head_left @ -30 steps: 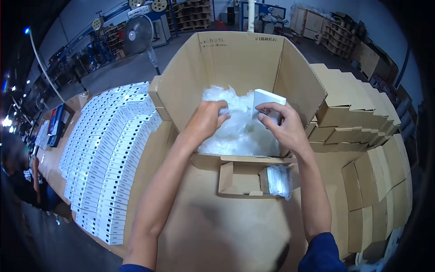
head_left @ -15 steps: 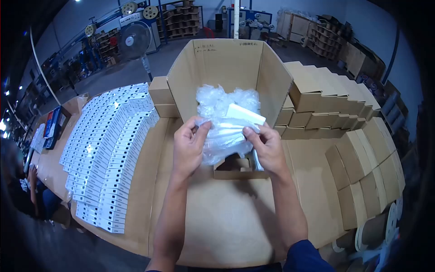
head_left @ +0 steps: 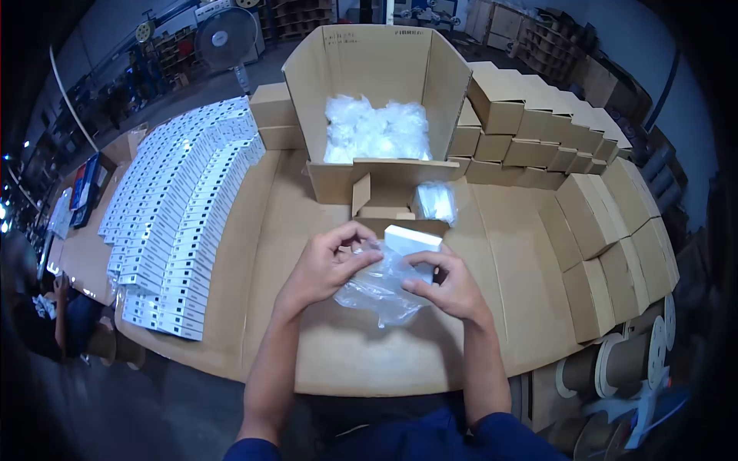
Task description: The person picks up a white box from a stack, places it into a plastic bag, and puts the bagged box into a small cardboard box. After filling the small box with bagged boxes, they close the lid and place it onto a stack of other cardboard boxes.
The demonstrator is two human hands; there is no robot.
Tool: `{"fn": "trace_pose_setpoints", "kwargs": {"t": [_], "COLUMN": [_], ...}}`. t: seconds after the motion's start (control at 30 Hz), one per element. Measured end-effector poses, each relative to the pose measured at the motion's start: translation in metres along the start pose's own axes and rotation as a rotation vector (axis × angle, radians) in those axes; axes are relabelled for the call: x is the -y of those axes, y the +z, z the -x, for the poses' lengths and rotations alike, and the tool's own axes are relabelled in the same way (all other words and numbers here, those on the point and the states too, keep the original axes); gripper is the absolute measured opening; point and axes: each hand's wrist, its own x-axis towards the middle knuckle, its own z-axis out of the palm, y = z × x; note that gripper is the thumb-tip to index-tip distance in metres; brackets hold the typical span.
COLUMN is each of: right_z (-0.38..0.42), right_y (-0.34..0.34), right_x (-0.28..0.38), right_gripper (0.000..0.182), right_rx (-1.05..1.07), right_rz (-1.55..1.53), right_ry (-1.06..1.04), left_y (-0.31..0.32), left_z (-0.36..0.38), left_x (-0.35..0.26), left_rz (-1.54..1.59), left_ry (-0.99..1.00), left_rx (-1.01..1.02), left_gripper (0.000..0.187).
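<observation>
A clear plastic bag hangs between my two hands over the table. My left hand pinches its upper left edge between thumb and fingers. A small white box stands at the bag's upper right, and my right hand is closed around the bag and this box; how far the box sits inside the bag I cannot tell. Just beyond my hands lies an open brown carton, with a wrapped white item at its right end.
Behind stands a big open cardboard box holding clear plastic bags. Rows of white boxes fill the left side. Brown cartons are stacked at the right. A person's hand shows at the far left.
My hands have come nearer to me with the bag and white box, away from the big box. The view has tilted down, and the open carton with its wrapped item is now uncovered.
</observation>
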Motion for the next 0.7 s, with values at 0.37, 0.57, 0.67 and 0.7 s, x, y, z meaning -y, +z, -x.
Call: {"fn": "trace_pose_setpoints", "kwargs": {"t": [0.37, 0.57, 0.67, 0.7], "right_z": [0.051, 0.061, 0.063, 0.062], "right_y": [0.054, 0.065, 0.068, 0.071], "right_x": [-0.028, -0.035, -0.036, -0.036], "right_gripper": [0.018, 0.025, 0.033, 0.036], "right_rx": [-0.286, -0.363, -0.376, -0.388], "right_rz": [-0.103, -0.117, -0.029, -0.008], "right_ry": [0.078, 0.155, 0.16, 0.122], "left_y": [0.032, 0.043, 0.041, 0.04], "left_z": [0.04, 0.039, 0.035, 0.034], "left_x": [-0.003, 0.015, 0.026, 0.029], "left_rz": [-0.688, -0.648, -0.59, -0.585], "left_ry": [0.479, 0.454, 0.473, 0.458], "left_rx": [-0.389, -0.388, -0.384, -0.371], "left_gripper": [0.032, 0.026, 0.023, 0.022]}}
